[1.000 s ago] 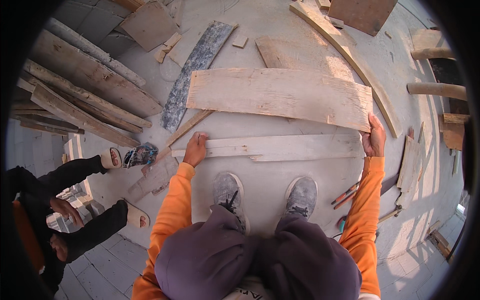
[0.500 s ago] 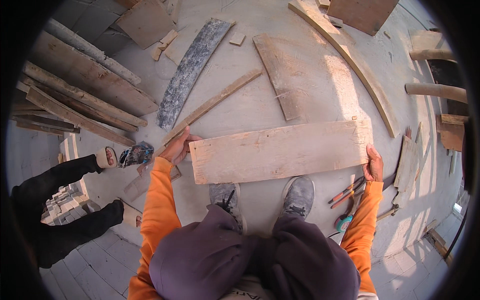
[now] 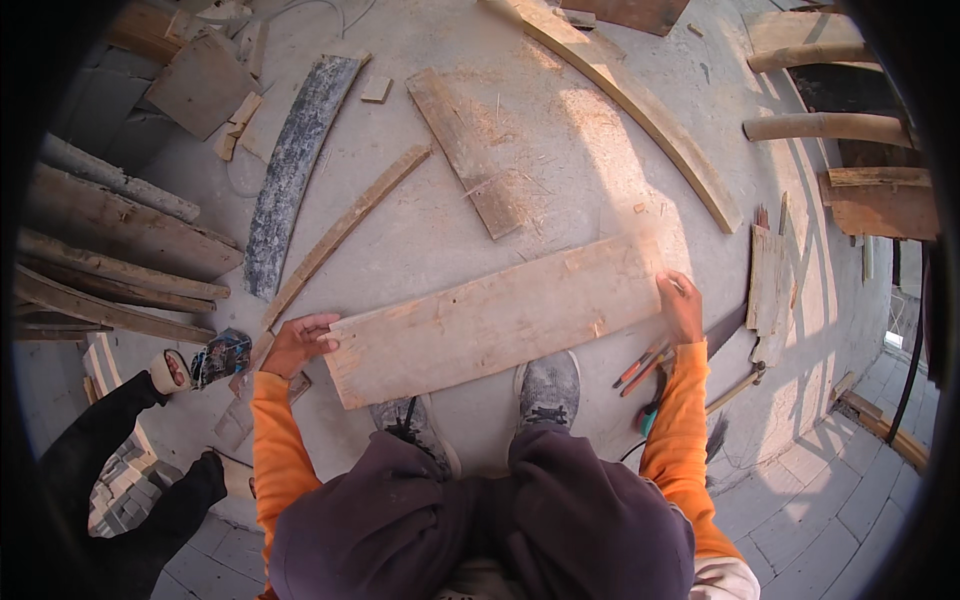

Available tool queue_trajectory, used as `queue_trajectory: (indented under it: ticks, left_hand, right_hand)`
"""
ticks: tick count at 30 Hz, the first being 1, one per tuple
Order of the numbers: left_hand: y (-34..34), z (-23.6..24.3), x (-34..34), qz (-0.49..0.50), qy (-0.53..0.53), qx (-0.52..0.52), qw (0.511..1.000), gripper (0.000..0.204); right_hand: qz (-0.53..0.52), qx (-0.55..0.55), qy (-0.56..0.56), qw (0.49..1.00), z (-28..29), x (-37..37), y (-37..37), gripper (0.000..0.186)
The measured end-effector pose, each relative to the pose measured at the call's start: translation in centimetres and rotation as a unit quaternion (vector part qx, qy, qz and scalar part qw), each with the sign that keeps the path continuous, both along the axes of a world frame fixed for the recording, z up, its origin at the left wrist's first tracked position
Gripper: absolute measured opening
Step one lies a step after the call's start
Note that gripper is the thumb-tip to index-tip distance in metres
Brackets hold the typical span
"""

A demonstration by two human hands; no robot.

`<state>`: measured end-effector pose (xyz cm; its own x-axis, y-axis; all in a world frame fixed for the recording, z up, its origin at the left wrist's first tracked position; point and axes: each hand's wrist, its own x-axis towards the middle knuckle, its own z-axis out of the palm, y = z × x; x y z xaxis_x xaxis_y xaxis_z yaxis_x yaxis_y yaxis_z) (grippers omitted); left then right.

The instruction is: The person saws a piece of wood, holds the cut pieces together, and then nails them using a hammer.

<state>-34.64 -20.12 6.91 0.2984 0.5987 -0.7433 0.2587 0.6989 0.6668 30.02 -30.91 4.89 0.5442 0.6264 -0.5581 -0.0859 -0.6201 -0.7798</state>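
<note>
A wide, pale wooden plank [image 3: 490,325] lies across the space in front of my shoes, its right end tilted farther from me. My left hand [image 3: 298,345] grips its left end, with the fingers over the edge and corner. At the opposite end, my right hand [image 3: 681,305] is closed around the short edge, thumb and fingertips by the upper corner. Both hands hold the board above the shoes [image 3: 548,390]. Beyond it, a narrow wood strip [image 3: 345,232] and a short board [image 3: 465,150] with sawdust about it rest on the concrete floor.
A grey-stained plank [image 3: 302,170] and a long timber [image 3: 640,120] lie farther off. Orange-handled pliers [image 3: 640,370], a teal tape measure [image 3: 650,412] and a hammer [image 3: 735,388] are by my right forearm. Stacked boards [image 3: 125,230] and another person's legs [image 3: 105,430] are at left.
The plank has tilted more, its left end coming nearer me and its right end going farther away. The whole view has shifted, so the floor items appear farther left. Both hands keep their grip.
</note>
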Motion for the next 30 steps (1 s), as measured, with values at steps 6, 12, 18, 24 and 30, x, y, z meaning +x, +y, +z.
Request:
queue_trajectory:
  ticks: [6, 12, 18, 24, 30]
  left_hand:
    - [-0.1, 1.1, 0.7, 0.002, 0.053, 0.017, 0.998, 0.052]
    - [0.2, 3.0, 1.6, 0.048, 0.031, 0.089, 0.994, 0.055]
    - [-1.4, 4.5, 1.8, 0.060, 0.047, 0.163, 0.984, 0.055]
    - [-3.4, 6.0, 1.6, 0.098, 0.054, 0.172, 0.979, 0.055]
    - [-3.3, 5.8, 1.2, 0.067, 0.051, 0.174, 0.981, 0.057]
  right_hand:
    - [0.160, -0.167, -0.108, 0.967, 0.7, 2.9, -0.6, 0.048]
    - [0.112, 0.067, -0.129, 0.983, 0.6, 0.1, 3.1, 0.048]
    - [0.031, 0.120, -0.036, 0.992, 2.1, -0.9, 3.6, 0.043]
    - [-0.011, 0.245, -0.023, 0.969, 3.3, -0.6, 3.2, 0.049]
    - [0.000, 0.263, -0.024, 0.964, 4.2, -0.1, 3.9, 0.048]
